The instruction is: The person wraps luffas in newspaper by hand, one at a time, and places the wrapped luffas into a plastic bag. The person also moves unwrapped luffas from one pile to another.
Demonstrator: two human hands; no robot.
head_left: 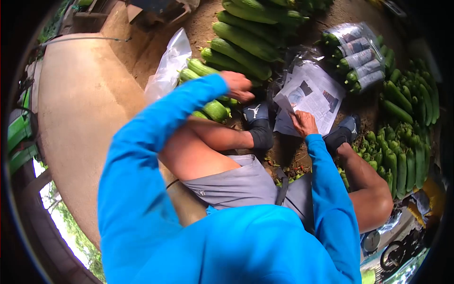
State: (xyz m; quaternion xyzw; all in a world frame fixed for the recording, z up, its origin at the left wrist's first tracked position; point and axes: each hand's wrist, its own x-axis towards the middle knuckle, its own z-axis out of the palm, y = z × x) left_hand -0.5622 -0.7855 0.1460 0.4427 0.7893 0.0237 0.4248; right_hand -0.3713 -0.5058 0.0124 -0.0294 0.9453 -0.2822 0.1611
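Observation:
My left hand [239,86] is over a pile of light green gourds [216,111], close to the long dark green gourds [246,40]. Its fingers curl inward, and whatever they may hold is hidden. With my right hand [305,123] I grip the near edge of printed newspaper sheets [316,97], which lie loosely stacked between my feet. Crinkled clear plastic [305,56] shows just behind the paper. To its right is a clear bag [357,54] of green vegetables wrapped in newspaper.
A white plastic bag [171,59] lies left of the gourds. Long green vegetables [397,102] are heaped at right, with small green eggplant-like ones [380,146] below them. My shoes [257,112] stand on the dirt floor. A large tan surface [80,94] curves along the left.

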